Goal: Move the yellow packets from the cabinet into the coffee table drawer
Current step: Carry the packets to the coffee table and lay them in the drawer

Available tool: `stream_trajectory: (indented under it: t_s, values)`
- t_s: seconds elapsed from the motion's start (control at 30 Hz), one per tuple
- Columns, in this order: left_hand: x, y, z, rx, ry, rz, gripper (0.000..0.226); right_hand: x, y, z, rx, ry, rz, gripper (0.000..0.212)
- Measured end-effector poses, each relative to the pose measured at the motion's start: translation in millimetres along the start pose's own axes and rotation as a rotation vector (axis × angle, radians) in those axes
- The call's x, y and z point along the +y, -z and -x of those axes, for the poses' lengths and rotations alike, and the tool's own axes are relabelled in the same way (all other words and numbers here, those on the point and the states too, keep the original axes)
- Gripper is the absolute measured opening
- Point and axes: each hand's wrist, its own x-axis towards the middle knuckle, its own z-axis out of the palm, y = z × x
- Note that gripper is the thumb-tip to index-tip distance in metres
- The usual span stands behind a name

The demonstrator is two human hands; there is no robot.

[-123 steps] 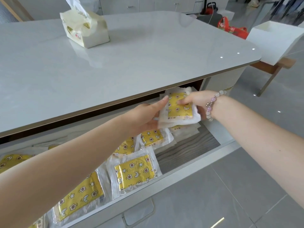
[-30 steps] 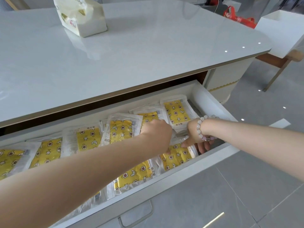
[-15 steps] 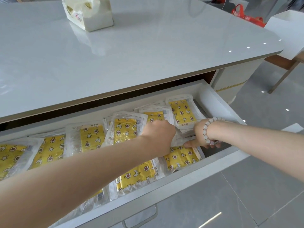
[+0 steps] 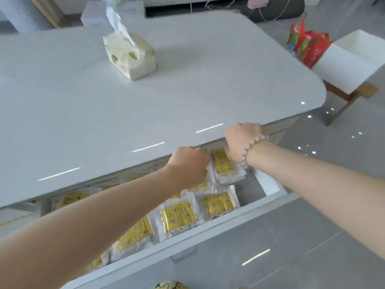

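Packets: the yellow packets point(image 4: 179, 215) lie in the open drawer point(image 4: 269, 185), in overlapping rows from the front wall back under the counter point(image 4: 187, 90). No cabinet is in view.
My left hand point(image 4: 188, 163): knuckles up, down on the back row. Its fingers are tucked under, so I cannot tell whether it grips a packet or only presses on one.
My right hand point(image 4: 242, 140): bracelet point(image 4: 248, 150) at the wrist, at the upper end of the far packet point(image 4: 224, 163), right by the counter's lip. The fingers are hidden, so I cannot tell its hold either.
Handling: these look light, flat and floppy, with a yellow pad sealed in a clear, glossy sleeve. I expect them to slide over each other and slump if lifted by one corner.
Where to take hold: I would pinch the sealed white border at a short edge, or press flat on the pad to shift one.
Risk: the stack at the back right could catch on the counter's underside when the drawer closes.
Surface: the counter is white and glossy, carrying only a tissue pack point(image 4: 130, 56).
Room: grey tiled floor point(image 4: 291, 247), with a red bag point(image 4: 306, 45) and a white box point(image 4: 354, 63) beyond the counter's right end.
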Motion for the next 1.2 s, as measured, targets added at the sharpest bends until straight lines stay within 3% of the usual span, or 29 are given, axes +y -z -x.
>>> stream_trajectory:
  t_s: [0.17,0.43,0.6,0.9,1.2]
  values:
    - [-60.3,126.6,31.2,0.041,0.161,-0.013,0.021,28.2,146.3,15.9,0.252,-0.164,-0.509,0.022]
    - [-155.5,315.6,128.8,0.123,0.444,0.041,0.022,59.3,339.2,76.8,0.375,-0.092,-0.473,0.027]
    - [-199.4,417.0,197.6,0.244,0.564,0.11,0.025,51.2,450.7,115.3,0.418,0.063,-0.423,0.037]
    - [-250.3,485.1,304.2,0.362,0.815,0.102,0.025,-12.2,578.0,151.6,0.641,0.296,-0.32,0.031]
    - [-274.1,480.4,414.7,0.401,1.046,0.105,0.024,-109.4,643.4,187.2,0.738,0.558,-0.256,0.033]
